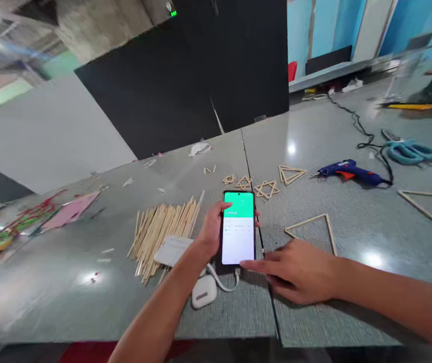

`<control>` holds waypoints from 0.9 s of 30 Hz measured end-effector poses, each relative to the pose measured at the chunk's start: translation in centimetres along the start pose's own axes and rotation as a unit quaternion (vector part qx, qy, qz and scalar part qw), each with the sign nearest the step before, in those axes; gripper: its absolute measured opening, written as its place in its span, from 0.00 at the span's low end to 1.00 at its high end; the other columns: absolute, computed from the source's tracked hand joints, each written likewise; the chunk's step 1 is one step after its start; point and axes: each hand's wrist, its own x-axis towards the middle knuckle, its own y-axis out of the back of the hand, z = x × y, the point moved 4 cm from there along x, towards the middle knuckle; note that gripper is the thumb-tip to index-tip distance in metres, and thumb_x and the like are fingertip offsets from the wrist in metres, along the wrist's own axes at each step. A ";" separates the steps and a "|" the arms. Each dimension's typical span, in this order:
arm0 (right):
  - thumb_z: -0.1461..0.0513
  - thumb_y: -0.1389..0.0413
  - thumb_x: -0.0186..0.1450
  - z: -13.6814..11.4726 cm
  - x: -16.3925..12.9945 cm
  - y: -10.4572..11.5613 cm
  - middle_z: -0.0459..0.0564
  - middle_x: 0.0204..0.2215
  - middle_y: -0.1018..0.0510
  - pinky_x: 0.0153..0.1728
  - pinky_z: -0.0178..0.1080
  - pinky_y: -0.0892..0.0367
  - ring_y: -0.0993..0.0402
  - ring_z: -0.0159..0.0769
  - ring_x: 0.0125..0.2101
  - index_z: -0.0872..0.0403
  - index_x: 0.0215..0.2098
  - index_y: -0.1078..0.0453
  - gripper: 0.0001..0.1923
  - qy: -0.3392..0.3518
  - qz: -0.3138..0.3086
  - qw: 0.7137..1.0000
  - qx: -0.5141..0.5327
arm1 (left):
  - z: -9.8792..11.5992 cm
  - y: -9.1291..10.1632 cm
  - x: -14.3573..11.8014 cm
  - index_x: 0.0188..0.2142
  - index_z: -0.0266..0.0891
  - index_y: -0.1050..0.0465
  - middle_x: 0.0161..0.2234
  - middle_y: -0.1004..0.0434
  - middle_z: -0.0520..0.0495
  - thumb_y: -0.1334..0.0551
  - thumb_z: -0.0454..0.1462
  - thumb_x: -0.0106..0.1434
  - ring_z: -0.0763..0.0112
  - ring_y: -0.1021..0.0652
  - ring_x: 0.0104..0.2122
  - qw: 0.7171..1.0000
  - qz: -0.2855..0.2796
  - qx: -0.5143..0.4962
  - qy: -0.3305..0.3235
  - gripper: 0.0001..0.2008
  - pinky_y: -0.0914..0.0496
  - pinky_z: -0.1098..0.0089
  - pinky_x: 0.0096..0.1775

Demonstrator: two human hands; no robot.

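Grey table point(87, 262), left hand point(210, 229) gripping phone point(238, 229), right hand point(299, 269) fingertip touching its bottom edge

The counter point(68, 297) has lots of bare room at the near left. A pile of sticks point(163, 229) blocks the way left of the phone point(238, 229). Little stick stars point(255, 185) sit just behind it. A stick triangle point(314, 229) lies to its right, and a glue gun point(350, 171) farther back.

glossy glass phone point(238, 237), pale wooden sticks point(163, 227), polished grey table point(332, 151)
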 end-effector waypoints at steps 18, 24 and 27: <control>0.65 0.47 0.76 0.0 -0.1 -0.3 0.48 0.37 0.12 0.28 0.43 0.48 0.20 0.38 0.27 0.53 0.78 0.37 0.33 0.001 0.018 1.000 -0.018 | 0.4 0.0 -0.2 0.51 0.28 0.14 0.46 0.09 0.31 0.37 0.51 0.64 0.48 0.11 0.41 0.999 -0.021 -0.028 -0.007 0.29 0.19 0.58 0.46; 0.64 0.46 0.76 0.0 0.0 -0.2 0.50 0.39 0.11 0.28 0.42 0.46 0.19 0.38 0.28 0.54 0.76 0.35 0.30 -0.013 0.010 1.000 -0.024 | 0.5 -0.2 -0.2 0.51 0.28 0.15 0.47 0.10 0.31 0.37 0.51 0.63 0.48 0.11 0.41 0.999 -0.018 -0.024 -0.012 0.30 0.19 0.57 0.45; 0.63 0.46 0.77 0.0 -0.1 -0.4 0.51 0.41 0.10 0.27 0.43 0.48 0.18 0.38 0.29 0.57 0.78 0.39 0.32 -0.032 0.012 0.999 -0.033 | 0.5 -0.3 -0.3 0.50 0.28 0.15 0.47 0.10 0.30 0.38 0.51 0.63 0.48 0.11 0.40 1.000 -0.019 -0.023 -0.009 0.30 0.19 0.58 0.44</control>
